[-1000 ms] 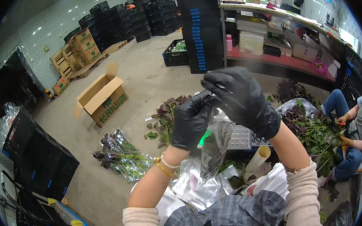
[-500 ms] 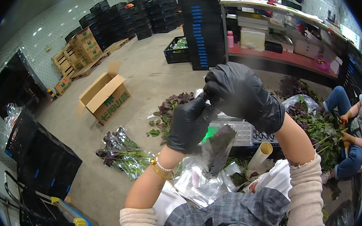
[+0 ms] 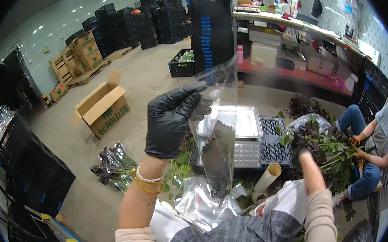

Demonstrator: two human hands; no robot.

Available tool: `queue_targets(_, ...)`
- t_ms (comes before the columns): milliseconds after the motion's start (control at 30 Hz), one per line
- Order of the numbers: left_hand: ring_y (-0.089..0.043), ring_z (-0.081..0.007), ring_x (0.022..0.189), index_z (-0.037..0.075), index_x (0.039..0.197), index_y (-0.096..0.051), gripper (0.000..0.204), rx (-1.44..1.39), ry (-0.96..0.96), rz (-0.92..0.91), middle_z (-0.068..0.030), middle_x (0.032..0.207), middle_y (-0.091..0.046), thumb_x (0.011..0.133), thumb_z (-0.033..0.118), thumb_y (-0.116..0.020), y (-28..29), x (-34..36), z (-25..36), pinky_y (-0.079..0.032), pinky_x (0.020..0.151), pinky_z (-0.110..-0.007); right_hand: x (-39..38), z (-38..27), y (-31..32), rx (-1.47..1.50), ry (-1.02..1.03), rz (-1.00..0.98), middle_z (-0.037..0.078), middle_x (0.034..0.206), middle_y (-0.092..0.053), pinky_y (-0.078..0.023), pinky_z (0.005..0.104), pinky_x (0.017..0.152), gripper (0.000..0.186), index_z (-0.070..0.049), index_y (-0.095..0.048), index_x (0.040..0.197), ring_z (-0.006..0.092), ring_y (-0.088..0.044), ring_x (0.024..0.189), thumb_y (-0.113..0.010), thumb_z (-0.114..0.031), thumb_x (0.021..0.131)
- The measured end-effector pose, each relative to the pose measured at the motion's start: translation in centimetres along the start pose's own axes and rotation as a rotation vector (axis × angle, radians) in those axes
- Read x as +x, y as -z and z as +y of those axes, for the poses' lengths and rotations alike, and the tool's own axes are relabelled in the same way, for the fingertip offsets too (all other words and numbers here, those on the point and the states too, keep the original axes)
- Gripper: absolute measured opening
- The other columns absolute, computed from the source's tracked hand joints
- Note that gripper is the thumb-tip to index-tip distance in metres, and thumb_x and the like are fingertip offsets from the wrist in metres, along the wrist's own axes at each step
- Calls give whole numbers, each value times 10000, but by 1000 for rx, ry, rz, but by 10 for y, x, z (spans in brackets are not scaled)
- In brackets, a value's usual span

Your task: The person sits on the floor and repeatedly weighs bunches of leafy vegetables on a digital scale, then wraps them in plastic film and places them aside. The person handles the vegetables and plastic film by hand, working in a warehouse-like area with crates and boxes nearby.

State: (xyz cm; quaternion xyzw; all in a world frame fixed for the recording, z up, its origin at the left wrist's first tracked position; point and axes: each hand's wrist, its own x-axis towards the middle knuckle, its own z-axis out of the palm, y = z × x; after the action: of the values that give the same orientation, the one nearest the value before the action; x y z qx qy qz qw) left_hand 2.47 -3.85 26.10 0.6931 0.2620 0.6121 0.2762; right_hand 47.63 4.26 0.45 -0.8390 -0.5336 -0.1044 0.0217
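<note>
My left hand pinches a clear bag of dark leaves, hanging upright above the scale. My right hand reaches down into the leaf pile; grip hidden, can't tell.

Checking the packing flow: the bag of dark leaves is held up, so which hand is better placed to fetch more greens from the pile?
Probably the right hand: it is free and low beside the leafy pile. The left hand is raised, pinching the clear bag.
</note>
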Motion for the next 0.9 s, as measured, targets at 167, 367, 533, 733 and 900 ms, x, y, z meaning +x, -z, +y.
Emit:
queue_targets(167, -629, -162, 704, -30, 1003, -592, 211, -18, 34, -47, -117, 846, -642, 858, 83, -490, -2, 15, 4, -513, 610, -244, -27, -83, 111, 984, 535, -576, 159, 1226, -466, -376, 293, 911, 483, -60, -421, 1245, 247, -450, 1135, -509, -314, 844)
queue_targets(367, -600, -122, 789, -8, 984, -611, 188, -114, -43, -148, -97, 904, -639, 811, 13, -541, 15, 29, 35, -490, 713, -237, -57, -184, 248, 1629, 1195, -715, 112, 1196, -502, -421, 305, 895, 618, -40, -424, 1238, 179, -514, 1041, -703, -88, 689)
queue_targets(533, -555, -140, 941, -7, 1255, -365, 524, -321, 117, -210, -106, 1107, -557, 784, 40, -591, 41, 23, 19, -454, 801, -261, -64, -190, 288, 1858, 1288, -654, 138, 952, -622, -480, 272, 820, 179, 23, -619, 953, 163, -596, 873, -578, -18, 783)
queue_targets(733, -583, -167, 889, -46, 1007, -589, 211, -159, 119, -310, -134, 978, -617, 815, 27, -543, 36, 5, -16, -445, 813, -270, -70, -169, 292, 1766, 1324, -469, 130, 1046, -588, -458, 286, 863, 241, 16, -578, 1041, 146, -557, 962, -525, 31, 806)
queue_targets(900, -588, -145, 852, -41, 1010, -589, 208, 173, -120, -297, -110, 974, -624, 818, 12, -527, 16, 17, -21, -445, 782, -262, -68, -133, 298, 1255, 1331, 197, 96, 966, -629, -472, 252, 751, 228, -34, -624, 979, 59, -552, 788, -591, 25, 762)
